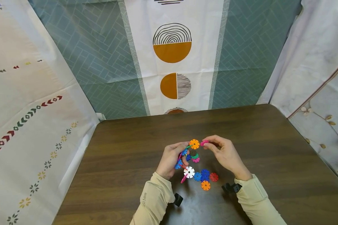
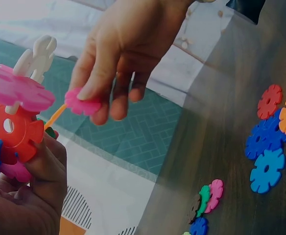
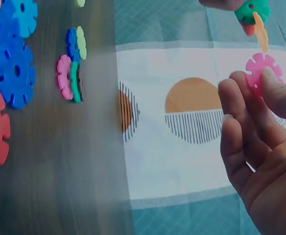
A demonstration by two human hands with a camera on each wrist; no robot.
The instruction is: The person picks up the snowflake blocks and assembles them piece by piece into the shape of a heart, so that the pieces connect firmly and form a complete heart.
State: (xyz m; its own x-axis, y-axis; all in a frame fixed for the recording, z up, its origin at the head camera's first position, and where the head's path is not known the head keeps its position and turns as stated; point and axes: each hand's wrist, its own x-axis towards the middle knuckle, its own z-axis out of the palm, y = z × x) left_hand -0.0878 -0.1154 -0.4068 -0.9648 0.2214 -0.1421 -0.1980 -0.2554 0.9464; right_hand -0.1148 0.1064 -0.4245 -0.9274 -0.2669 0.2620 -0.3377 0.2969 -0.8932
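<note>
My left hand grips a built-up cluster of slotted plastic flower discs. It includes a red disc, a pink disc, a white disc and a green disc. From its far end an orange disc sticks out toward the right hand. Between thumb and fingers, my right hand pinches another pink disc. That disc's rim is right beside the orange disc's edge; whether they touch, I cannot tell.
Loose discs lie on the brown table: light blue, dark blue, red and orange. Beyond the left fingers is a small group with a pink disc and a green one. Patterned cloths hang behind.
</note>
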